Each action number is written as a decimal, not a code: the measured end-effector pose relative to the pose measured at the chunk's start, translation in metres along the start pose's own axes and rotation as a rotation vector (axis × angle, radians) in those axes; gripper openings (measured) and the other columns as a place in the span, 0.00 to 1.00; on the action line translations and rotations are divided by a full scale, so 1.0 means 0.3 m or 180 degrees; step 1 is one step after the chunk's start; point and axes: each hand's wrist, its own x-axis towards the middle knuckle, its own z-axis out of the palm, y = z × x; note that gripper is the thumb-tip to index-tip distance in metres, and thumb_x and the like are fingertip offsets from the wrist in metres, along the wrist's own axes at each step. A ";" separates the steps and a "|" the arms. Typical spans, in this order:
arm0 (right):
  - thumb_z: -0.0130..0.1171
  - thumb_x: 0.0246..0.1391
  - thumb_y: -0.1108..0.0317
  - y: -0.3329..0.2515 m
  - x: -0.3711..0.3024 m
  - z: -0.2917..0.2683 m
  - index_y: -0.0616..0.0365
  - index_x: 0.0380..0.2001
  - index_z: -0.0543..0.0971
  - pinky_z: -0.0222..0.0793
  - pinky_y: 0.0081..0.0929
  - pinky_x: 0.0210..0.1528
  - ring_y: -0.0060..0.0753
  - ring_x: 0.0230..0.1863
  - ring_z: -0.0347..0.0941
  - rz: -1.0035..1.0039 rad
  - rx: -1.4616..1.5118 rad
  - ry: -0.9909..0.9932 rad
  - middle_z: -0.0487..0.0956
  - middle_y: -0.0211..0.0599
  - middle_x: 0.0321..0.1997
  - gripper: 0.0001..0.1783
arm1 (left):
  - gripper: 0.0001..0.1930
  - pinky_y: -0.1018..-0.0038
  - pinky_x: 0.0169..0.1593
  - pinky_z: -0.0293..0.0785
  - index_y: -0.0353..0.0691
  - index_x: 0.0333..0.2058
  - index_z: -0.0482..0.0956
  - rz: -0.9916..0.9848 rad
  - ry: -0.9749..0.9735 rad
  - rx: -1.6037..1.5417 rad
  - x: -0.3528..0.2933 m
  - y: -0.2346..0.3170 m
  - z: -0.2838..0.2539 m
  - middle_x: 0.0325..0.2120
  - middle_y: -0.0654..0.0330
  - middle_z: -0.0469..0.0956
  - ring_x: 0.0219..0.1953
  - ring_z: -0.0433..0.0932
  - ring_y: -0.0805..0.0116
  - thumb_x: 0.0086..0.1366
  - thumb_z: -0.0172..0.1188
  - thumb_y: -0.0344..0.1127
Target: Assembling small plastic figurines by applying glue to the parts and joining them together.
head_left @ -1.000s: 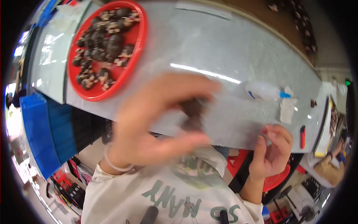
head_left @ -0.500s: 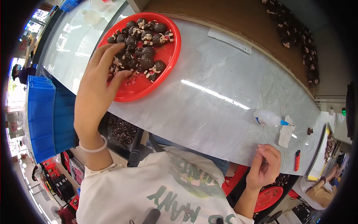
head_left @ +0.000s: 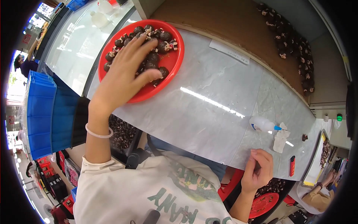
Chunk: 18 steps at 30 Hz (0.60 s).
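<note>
My left hand [head_left: 125, 76] reaches over a round red tray [head_left: 179, 61] at the far left of the table, fingers spread above the pieces in it. Inside the tray lie many small doll figurines [head_left: 164, 46] with dark round heads and pale faces; my hand covers part of them. My right hand [head_left: 257, 170] hovers at the table's near edge on the right, its fingers curled in toward the thumb. Whether anything sits between those fingers is hidden. Beyond it lies a white squeeze bottle [head_left: 262, 124] with a blue needle tip, beside a crumpled white tissue [head_left: 280, 140].
A raised shelf [head_left: 220, 22] at the back carries a cluster of figurines [head_left: 285, 41]. Blue bins [head_left: 41, 115] stand left. Near the right end are a red and black object [head_left: 292, 166], a small brown piece [head_left: 304, 137] and a yellow-edged tray [head_left: 309, 177]. A co-worker's hand [head_left: 329, 178] shows farther right.
My left hand has moved right and farther over the tray, its fingers stretching out from a more curled pose. My right hand stays curled near the table edge. The view has shifted slightly.
</note>
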 end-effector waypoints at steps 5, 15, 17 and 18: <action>0.50 0.38 0.88 -0.009 -0.003 -0.023 0.65 0.28 0.73 0.67 0.23 0.30 0.34 0.28 0.71 0.0068 -0.0041 0.0099 0.74 0.44 0.29 0.11 | 0.27 0.63 0.61 0.44 0.48 0.54 0.63 -0.0327 -0.0283 0.0245 0.031 -0.001 -0.018 0.58 0.52 0.54 0.61 0.50 0.54 0.57 0.49 0.52; 0.56 0.27 0.81 0.024 0.015 -0.009 0.60 0.25 0.76 0.66 0.28 0.25 0.38 0.24 0.70 -0.0380 -0.0181 0.0144 0.75 0.39 0.27 0.14 | 0.24 0.70 0.61 0.43 0.39 0.55 0.61 -0.0048 -0.0777 -0.0202 0.024 0.001 -0.033 0.58 0.52 0.53 0.61 0.50 0.57 0.59 0.45 0.35; 0.57 0.27 0.79 0.035 0.002 -0.016 0.59 0.26 0.75 0.66 0.29 0.26 0.38 0.25 0.71 -0.0451 -0.0114 0.0315 0.75 0.38 0.29 0.14 | 0.23 0.71 0.61 0.44 0.39 0.55 0.61 -0.0109 -0.1014 -0.0421 0.016 -0.076 -0.051 0.58 0.53 0.54 0.61 0.51 0.58 0.59 0.44 0.34; 0.57 0.27 0.79 0.033 -0.002 -0.027 0.59 0.26 0.75 0.66 0.29 0.26 0.38 0.25 0.71 -0.0328 -0.0299 0.0444 0.75 0.38 0.29 0.14 | 0.23 0.71 0.61 0.44 0.39 0.55 0.61 -0.0149 -0.1153 -0.0444 0.009 -0.105 -0.058 0.58 0.53 0.55 0.61 0.51 0.58 0.59 0.43 0.34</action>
